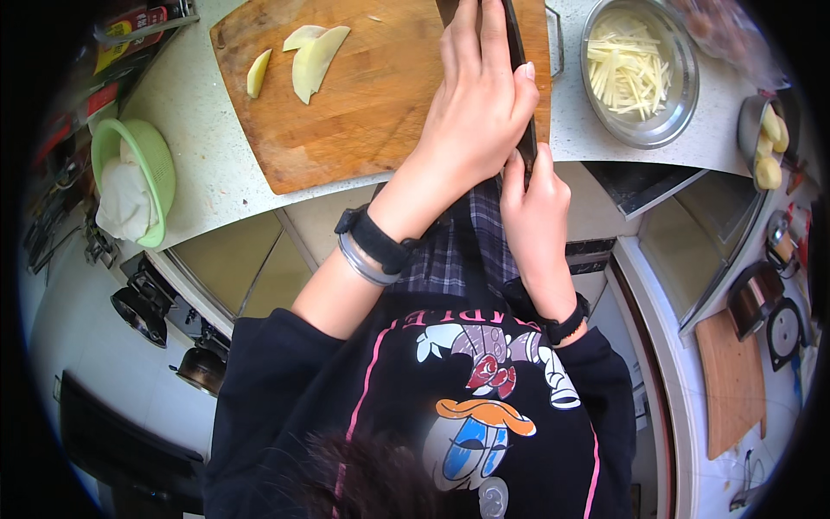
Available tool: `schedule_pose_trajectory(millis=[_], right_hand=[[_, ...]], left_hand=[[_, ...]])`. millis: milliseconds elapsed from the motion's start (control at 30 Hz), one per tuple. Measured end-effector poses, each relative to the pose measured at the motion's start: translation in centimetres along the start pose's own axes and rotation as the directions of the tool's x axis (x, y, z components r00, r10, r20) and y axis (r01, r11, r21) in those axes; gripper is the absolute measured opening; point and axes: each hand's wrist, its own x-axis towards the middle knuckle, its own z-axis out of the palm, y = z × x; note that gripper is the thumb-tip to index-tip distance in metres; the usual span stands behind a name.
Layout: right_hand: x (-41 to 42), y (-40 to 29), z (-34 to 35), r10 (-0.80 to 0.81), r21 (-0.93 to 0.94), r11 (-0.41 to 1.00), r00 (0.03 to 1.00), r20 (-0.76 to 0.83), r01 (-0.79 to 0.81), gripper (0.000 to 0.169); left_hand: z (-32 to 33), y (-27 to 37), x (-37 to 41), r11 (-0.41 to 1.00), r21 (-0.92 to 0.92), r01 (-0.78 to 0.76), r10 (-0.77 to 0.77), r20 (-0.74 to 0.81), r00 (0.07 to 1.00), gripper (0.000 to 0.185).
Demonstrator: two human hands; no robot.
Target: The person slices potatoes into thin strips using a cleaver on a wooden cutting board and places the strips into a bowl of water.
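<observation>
My right hand (538, 194) grips the handle end of a dark kitchen knife (515, 39) at the right part of a wooden cutting board (382, 123). My left hand (483, 91) lies over the side of the blade, fingers stretched toward the top edge of the view and thumb by the blade's dark edge. Whatever is under the left palm is hidden, and the blade's far end runs out of view. On the board's left part rest a few thin potato slices (316, 61) and a smaller potato piece (259, 73).
Right of the board stands a metal bowl (688, 97) of pale potato strips (626, 68). Beyond it, a small container (749, 126) holds several peeled potatoes (769, 172). A green plastic basket (162, 175) with white cloth-like material (126, 194) sits near the counter's left front edge.
</observation>
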Motion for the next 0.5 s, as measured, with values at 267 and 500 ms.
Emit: schedule_pose_trajectory(millis=[267,500], right_hand=[[-0.1,0.9,-0.3,-0.02,0.067,0.998,1.0,-0.007,0.02,0.015],[-0.4,0.1,-1.7,-0.044,0.189,0.981,0.999,0.031,0.037,0.015]], left_hand=[[-5.7,-3.0,-5.0,0.953,0.004,0.303,-0.303,-0.039,0.952,0.062],[-8.3,-4.6,-9.6,0.915,0.067,0.397,-0.396,-0.024,0.918,0.051]])
